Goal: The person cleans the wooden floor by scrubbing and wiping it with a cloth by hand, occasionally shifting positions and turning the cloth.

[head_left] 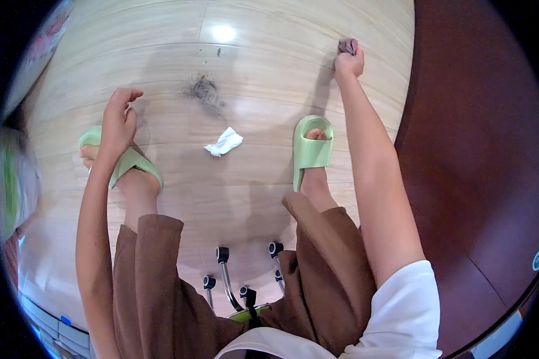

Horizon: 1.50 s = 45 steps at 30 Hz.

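My right hand (349,63) is stretched out at the upper right, closed around a small crumpled pink-and-dark cloth (348,46). What else may be inside that fist is hidden. On the other side, my left hand (121,116) hangs above the left green slipper (135,166), its fingers loosely bent and apart with nothing visible in them. A heap of grey dust and hair (205,91) lies on the floor between the two hands. Just below it rests a crumpled white tissue (224,142).
The right green slipper (313,149) is on my other foot. Chair casters (222,254) stand beneath me on the pale wood-look floor (269,78). A dark red-brown surface (467,179) runs along the right. Plastic-wrapped items (19,179) line the left edge.
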Each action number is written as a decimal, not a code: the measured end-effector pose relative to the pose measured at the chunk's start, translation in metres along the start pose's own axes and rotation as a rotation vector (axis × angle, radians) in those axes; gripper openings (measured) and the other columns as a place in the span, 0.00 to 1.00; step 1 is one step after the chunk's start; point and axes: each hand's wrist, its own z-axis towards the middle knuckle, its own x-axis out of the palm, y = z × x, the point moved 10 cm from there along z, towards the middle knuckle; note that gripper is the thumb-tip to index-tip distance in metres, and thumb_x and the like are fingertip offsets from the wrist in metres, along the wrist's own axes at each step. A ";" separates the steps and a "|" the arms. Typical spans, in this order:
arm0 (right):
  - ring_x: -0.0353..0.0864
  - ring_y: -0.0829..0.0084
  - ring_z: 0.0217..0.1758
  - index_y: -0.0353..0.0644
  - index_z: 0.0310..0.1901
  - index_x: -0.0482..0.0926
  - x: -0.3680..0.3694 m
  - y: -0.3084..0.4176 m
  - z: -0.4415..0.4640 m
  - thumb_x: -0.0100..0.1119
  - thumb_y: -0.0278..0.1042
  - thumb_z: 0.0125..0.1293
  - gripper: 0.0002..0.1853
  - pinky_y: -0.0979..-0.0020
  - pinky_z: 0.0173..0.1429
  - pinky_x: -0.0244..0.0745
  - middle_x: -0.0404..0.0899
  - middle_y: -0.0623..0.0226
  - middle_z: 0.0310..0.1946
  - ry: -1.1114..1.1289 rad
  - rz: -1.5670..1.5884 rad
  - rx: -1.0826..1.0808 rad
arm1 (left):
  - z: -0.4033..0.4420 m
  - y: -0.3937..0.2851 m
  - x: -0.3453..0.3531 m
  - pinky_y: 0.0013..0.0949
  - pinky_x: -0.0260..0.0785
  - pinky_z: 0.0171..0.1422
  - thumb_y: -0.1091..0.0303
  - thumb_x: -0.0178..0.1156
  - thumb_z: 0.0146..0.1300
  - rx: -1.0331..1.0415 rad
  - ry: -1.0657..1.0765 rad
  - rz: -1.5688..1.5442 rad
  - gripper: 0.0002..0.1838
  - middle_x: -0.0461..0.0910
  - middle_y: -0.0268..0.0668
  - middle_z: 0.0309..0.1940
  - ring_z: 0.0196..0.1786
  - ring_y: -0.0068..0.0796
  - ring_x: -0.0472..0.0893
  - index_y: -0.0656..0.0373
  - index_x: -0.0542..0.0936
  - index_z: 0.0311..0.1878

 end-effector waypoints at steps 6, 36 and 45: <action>0.82 0.58 0.53 0.52 0.49 0.85 0.095 0.195 -0.164 0.49 0.22 0.58 0.21 0.61 0.60 0.74 0.85 0.61 0.47 0.434 0.128 -0.662 | 0.006 0.016 -0.013 0.34 0.71 0.55 0.88 0.46 0.55 -0.057 0.010 -0.080 0.20 0.77 0.42 0.44 0.50 0.36 0.79 0.64 0.77 0.49; 0.84 0.53 0.49 0.38 0.45 0.80 0.133 0.262 -0.110 0.47 0.18 0.61 0.15 0.59 0.56 0.77 0.84 0.54 0.43 0.477 0.116 -0.621 | 0.032 0.081 -0.048 0.33 0.72 0.53 0.87 0.46 0.57 -0.140 0.009 -0.144 0.17 0.79 0.44 0.41 0.46 0.36 0.80 0.67 0.78 0.47; 0.80 0.61 0.55 0.50 0.46 0.84 0.185 0.317 -0.210 0.44 0.15 0.57 0.24 0.57 0.70 0.62 0.85 0.66 0.47 0.587 -0.030 -0.841 | 0.035 0.104 -0.072 0.32 0.72 0.52 0.86 0.49 0.58 -0.169 -0.035 -0.134 0.15 0.78 0.42 0.39 0.44 0.34 0.80 0.67 0.78 0.46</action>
